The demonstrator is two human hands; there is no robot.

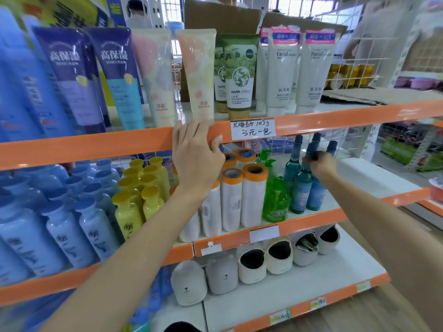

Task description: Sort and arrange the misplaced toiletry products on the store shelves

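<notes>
the right hand (320,164) is reaching into the middle shelf and pinching the neck of a tall blue glass bottle (301,185), one of a small cluster of like bottles standing upright at the right end of that shelf, just beside the green pump bottles (275,200); the fingers are blurred, so the grip is read from their curl round the neck, and whether the bottle is being lifted or only steadied cannot be told. holding it by the neck is likely the easiest purchase, since the bodies are packed close together. the left hand (196,154) is gripping the orange front rail (96,146) of the upper shelf, fingers hooked over its top edge and thumb pressing the face, probably bracing the body while the other arm is stretching in. left of the pump bottles, white rolls with orange caps (242,197) are standing in rows, looking out of place among toiletries, then yellow-capped bottles (141,195) and pale blue bottles (72,226). above the rail, cleanser tubes are standing cap-down: purple ones (72,77), peach ones (199,73), a green olive tube (239,75) and white facial tubes (282,68). a handwritten price label (252,129) is clipped to the rail beside the left hand. on the bottom shelf, grey and cream slippers (251,262) are lying in a row.
</notes>
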